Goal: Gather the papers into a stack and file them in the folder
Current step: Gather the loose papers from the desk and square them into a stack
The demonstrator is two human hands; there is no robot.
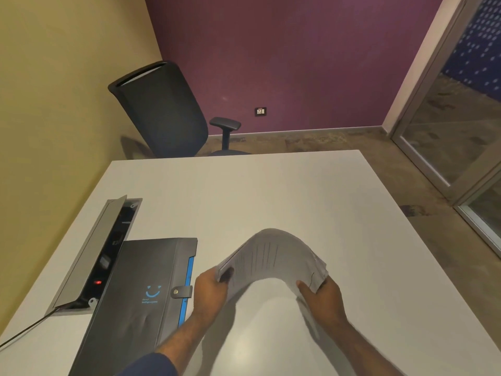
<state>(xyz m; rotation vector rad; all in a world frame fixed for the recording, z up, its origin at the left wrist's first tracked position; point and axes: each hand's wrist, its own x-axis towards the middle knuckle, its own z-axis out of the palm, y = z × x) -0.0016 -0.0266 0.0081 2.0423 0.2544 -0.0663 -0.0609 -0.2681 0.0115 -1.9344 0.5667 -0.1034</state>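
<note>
Big white table (284, 191) fills most of the lower half of the view, with the mustard wall on the left and the purple wall behind it. Up at about 11 o'clock past the table's far edge there's a black office chair (162, 109), tilted in the wide-angle view, one armrest sticking out to its right.

On the table at roughly 8 o'clock lies the dark grey folder (135, 299), flat and closed, the strap tab snapped over its right edge, blue strip showing along that edge and a little blue smiley logo on the cover. Just beside its left side, touching or nearly so, is the table's cable box (100, 256) with its lid flipped up and a small red light glowing inside. A thin black cable (24, 332) runs off from it toward 8 o'clock.

The stack of papers (273, 259) sits around 6 o'clock, lifted off the table and bowed up into an arch, printed lines visible on the top sheet. It's just right of the folder, not touching it.

Left hand (211, 291) is clamped on the stack's left end, thumb on top, fingers underneath. Right hand (322, 294) grips the right end the same way, thumb pressing the near corner. Both forearms come in from the bottom edge, and a bit of dark blue sleeve (151, 365) shows on the left arm.
</note>
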